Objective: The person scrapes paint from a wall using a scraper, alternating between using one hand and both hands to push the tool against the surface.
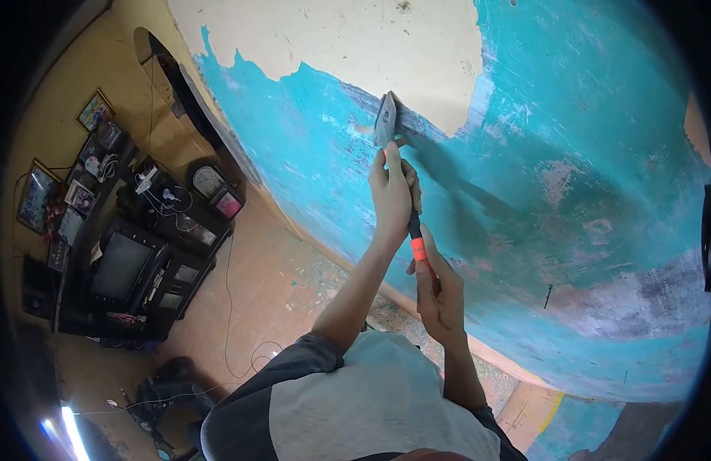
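A long-handled paint scraper (pixel 418 247) with a black and orange handle slants up the wall. Its grey metal head (pixel 386 119) touches the wall along a dark strip, where turquoise paint meets a pale bare patch (pixel 355 38). My left hand (pixel 394 188) is closed around the upper part, just below the head. Lower down, my right hand (pixel 440 300) wraps round the orange part of the handle. The turquoise paint (pixel 509 200) is scratched and scuffed, and the shadow of my hands and the tool falls on it.
Paint flakes (pixel 325 280) lie on the floor along the wall's foot. A dark cabinet (pixel 179 265) with a television (pixel 123 265) stands at left. A thin cable (pixel 229 307) crosses the floor. A nail-like piece (pixel 548 296) sticks out of the wall at right. A lit tube lamp (pixel 74 434) is at lower left.
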`<act>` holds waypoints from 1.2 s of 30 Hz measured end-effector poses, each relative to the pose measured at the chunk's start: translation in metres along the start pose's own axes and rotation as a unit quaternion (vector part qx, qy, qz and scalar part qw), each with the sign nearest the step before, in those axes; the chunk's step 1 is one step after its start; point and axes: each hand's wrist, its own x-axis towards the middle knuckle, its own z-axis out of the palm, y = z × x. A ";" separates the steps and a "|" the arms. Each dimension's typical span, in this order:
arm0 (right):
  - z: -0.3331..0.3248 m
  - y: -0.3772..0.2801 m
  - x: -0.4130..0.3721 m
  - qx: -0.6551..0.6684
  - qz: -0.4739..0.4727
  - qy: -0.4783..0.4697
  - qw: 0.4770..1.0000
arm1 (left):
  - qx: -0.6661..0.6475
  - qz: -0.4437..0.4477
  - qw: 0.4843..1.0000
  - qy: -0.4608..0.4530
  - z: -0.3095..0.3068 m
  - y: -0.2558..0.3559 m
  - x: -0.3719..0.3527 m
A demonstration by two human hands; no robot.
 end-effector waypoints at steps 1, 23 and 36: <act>-0.002 -0.001 -0.004 0.000 0.000 -0.001 1.000 | 0.000 0.000 1.000 0.001 0.001 -0.001 -0.003; 0.004 -0.011 0.006 0.040 0.063 -0.003 0.997 | 0.009 0.014 1.000 0.007 -0.007 0.001 0.009; 0.010 -0.011 0.007 0.033 0.047 -0.008 0.998 | 0.021 0.003 1.000 0.013 -0.008 0.008 0.008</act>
